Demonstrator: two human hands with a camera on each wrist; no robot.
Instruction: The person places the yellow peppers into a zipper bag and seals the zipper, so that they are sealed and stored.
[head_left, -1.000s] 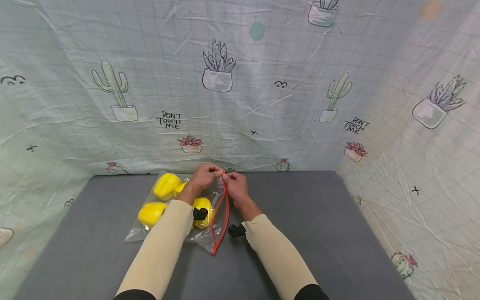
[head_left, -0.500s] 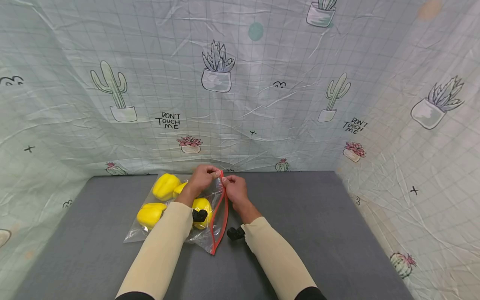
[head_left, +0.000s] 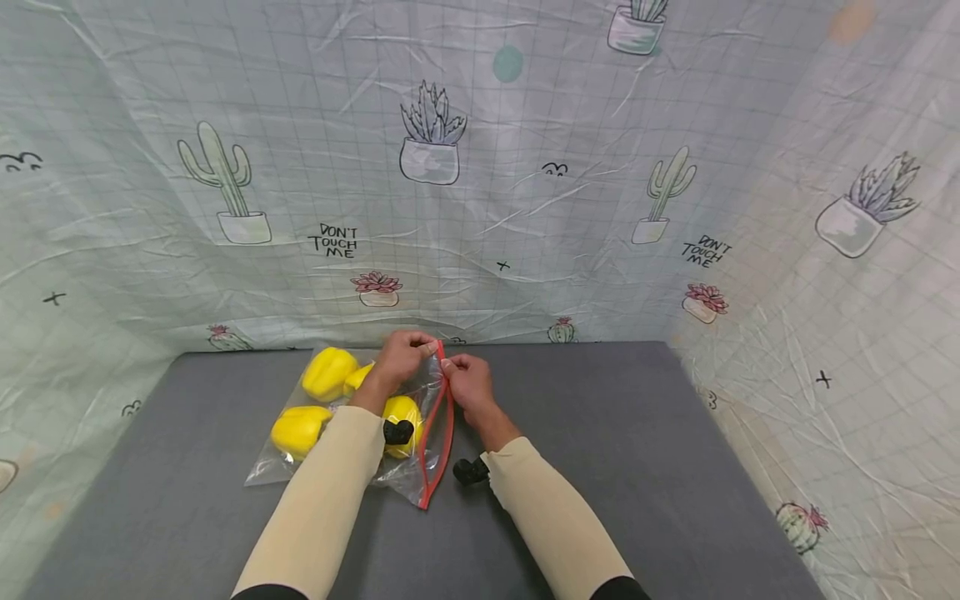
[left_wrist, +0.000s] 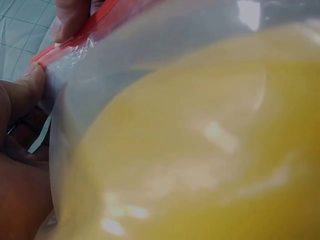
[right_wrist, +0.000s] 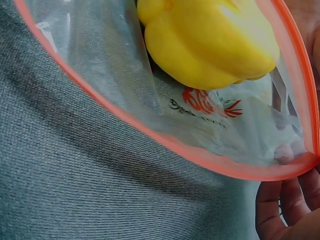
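A clear zip bag (head_left: pixel 262 473) with a red zip strip lies on the table, several yellow bell peppers (head_left: pixel 330 373) inside it. My left hand (head_left: pixel 400 360) pinches the far corner of the strip between thumb and finger, its forearm passing over the bag. Just nearer to me, my right hand (head_left: pixel 471 387) pinches the same strip. From there the two red edges (right_wrist: pixel 170 142) bow apart, then meet at the near corner. A pepper (right_wrist: pixel 210 45) shows through the mouth in the right wrist view; another pepper (left_wrist: pixel 200 150) fills the left wrist view. The left forearm hides part of the bag.
The grey table (head_left: pixel 637 467) extends on both sides of the bag. Behind it hangs a cactus-print cloth (head_left: pixel 480 208), close to the far edge and the hands. Small black wrist cameras (head_left: pixel 471 472) sit at the sleeve cuffs.
My right hand has slid a little along the strip towards me, widening the gap from the left hand. The left hand keeps its pinch at the far corner. The peppers stay put.
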